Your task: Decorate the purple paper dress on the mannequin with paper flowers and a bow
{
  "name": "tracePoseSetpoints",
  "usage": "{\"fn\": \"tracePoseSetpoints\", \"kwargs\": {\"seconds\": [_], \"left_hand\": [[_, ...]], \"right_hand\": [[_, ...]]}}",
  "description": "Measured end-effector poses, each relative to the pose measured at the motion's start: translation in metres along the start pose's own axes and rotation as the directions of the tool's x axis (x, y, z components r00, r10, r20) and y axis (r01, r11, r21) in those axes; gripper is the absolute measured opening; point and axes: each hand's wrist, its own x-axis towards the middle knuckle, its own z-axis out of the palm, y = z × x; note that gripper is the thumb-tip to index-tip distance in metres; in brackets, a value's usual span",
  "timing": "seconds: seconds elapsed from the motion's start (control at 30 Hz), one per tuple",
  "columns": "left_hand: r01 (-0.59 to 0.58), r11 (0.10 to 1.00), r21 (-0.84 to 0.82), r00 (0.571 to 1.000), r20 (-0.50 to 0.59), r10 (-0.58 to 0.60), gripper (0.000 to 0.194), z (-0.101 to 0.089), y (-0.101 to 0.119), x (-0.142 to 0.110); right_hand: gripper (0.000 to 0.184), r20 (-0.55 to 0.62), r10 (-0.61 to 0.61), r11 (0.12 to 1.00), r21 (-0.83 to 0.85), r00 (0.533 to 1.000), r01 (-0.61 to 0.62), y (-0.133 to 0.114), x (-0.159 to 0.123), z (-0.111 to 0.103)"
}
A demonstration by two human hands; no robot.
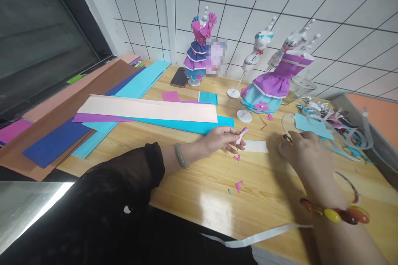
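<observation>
Near the middle of the table, my left hand is closed in a pinch on a small gathered piece of purple and white paper. Just beyond its fingertips a short white paper strip lies flat on the wood. To the right, my right hand is low over the table with its fingers curled. Its fingertips are hidden, so what it holds, if anything, does not show. A light blue paper scrap lies just beyond it. Small pink scraps lie closer to me.
Long paper sheets, with a pale pink one on top, spread leftward. Behind stand a mannequin in a tiered paper dress, one in purple and blue, and bare ones. A phone and a scrap pile also lie here. A white strip crosses the front edge.
</observation>
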Motion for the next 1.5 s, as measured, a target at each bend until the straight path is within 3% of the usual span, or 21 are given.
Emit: {"fn": "tracePoseSetpoints", "kwargs": {"seconds": [0.03,0.1,0.2,0.27,0.33,0.43,0.53,0.67,0.73,1.03,1.23,1.5], "left_hand": [[-0.004,1.000,0.018,1.000,0.002,0.004,0.030,0.000,-0.002,0.001],[-0.024,0.996,0.085,1.000,-0.006,0.025,0.032,-0.001,-0.007,0.004],[-0.092,0.966,0.242,0.994,-0.038,0.105,0.032,0.000,-0.017,0.007],[-0.160,0.913,0.375,0.982,-0.038,0.187,0.030,0.001,-0.022,0.007],[-0.207,0.822,0.530,0.967,-0.017,0.255,0.028,0.002,-0.023,0.004],[-0.233,0.632,0.739,0.947,0.024,0.321,0.026,0.004,-0.020,-0.001],[-0.271,0.477,0.836,0.921,0.081,0.382,0.024,0.005,-0.018,-0.004],[-0.312,0.334,0.889,0.892,0.154,0.424,0.024,0.005,-0.020,-0.004],[-0.325,0.309,0.894,0.885,0.172,0.433,0.025,0.005,-0.021,-0.004],[-0.237,0.572,0.785,0.946,0.052,0.320,0.038,0.007,-0.014,-0.006],[-0.146,0.800,0.582,0.984,0.002,0.178,0.041,0.004,-0.017,0.000],[-0.080,0.885,0.459,0.996,-0.005,0.093,0.046,0.002,-0.018,0.004]], "right_hand": [[0.028,-0.061,-0.057,0.998,0.008,0.997,0.057,-0.012,-0.002,-0.002],[0.032,-0.009,-0.109,0.957,0.269,0.994,0.107,-0.037,-0.007,-0.007],[0.034,0.140,-0.064,0.738,0.673,0.988,-0.048,-0.067,-0.018,-0.010],[0.033,0.192,-0.040,0.584,0.801,0.981,-0.133,-0.075,-0.024,-0.009],[0.032,0.218,-0.027,0.486,0.856,0.976,-0.178,-0.075,-0.028,-0.004],[0.027,0.221,-0.023,0.455,0.871,0.975,-0.186,-0.070,-0.030,0.002],[0.024,0.218,-0.023,0.463,0.867,0.976,-0.183,-0.066,-0.030,0.005],[0.024,0.227,-0.016,0.446,0.873,0.974,-0.196,-0.063,-0.030,0.008],[0.025,0.232,-0.018,0.433,0.878,0.972,-0.202,-0.061,-0.030,0.009],[0.027,0.209,-0.041,0.430,0.887,0.977,-0.171,-0.062,-0.031,0.006],[0.024,0.187,-0.106,0.417,0.900,0.977,-0.127,-0.061,-0.033,0.009],[0.023,0.163,-0.129,0.426,0.900,0.978,-0.094,-0.061,-0.036,0.011]]}}
